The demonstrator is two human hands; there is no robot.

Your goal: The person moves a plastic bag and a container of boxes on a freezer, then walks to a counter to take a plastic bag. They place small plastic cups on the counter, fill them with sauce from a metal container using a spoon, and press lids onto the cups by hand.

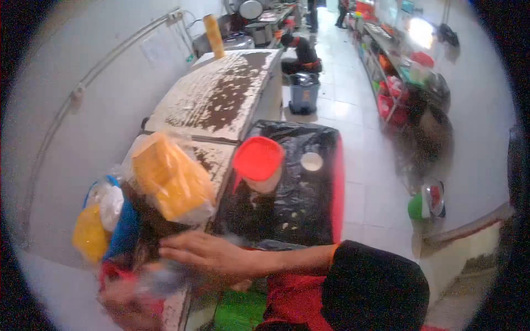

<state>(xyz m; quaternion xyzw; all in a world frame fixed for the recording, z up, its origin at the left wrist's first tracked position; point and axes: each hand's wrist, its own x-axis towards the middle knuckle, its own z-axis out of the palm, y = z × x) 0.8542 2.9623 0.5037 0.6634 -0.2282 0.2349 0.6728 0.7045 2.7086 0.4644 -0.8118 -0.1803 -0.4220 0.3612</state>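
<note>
My right hand (pixel 205 255) reaches in from the right, its fingers stretched out over a blurred, greyish clear plastic thing (pixel 165 280). Smeared by motion, my left hand (pixel 120 302) is low on the left beside that same plastic thing, next to something pink-red (pixel 115 271). Just above the right hand, a clear plastic bag with yellow-orange contents (pixel 168 179) lies on a worn white lid (pixel 212 151). Left of it stands a blue container (pixel 122 229), with a yellow bag (pixel 91 231) and a white bag (pixel 107 203) against it.
A tub with a red lid (pixel 258 159) and a white disc (pixel 312 161) sit on black plastic sheeting (pixel 301 204). Beyond is a peeling chest lid (pixel 221 99). A person (pixel 303 54) crouches behind a grey bin (pixel 304 92). Shelves (pixel 386 66) line the right wall.
</note>
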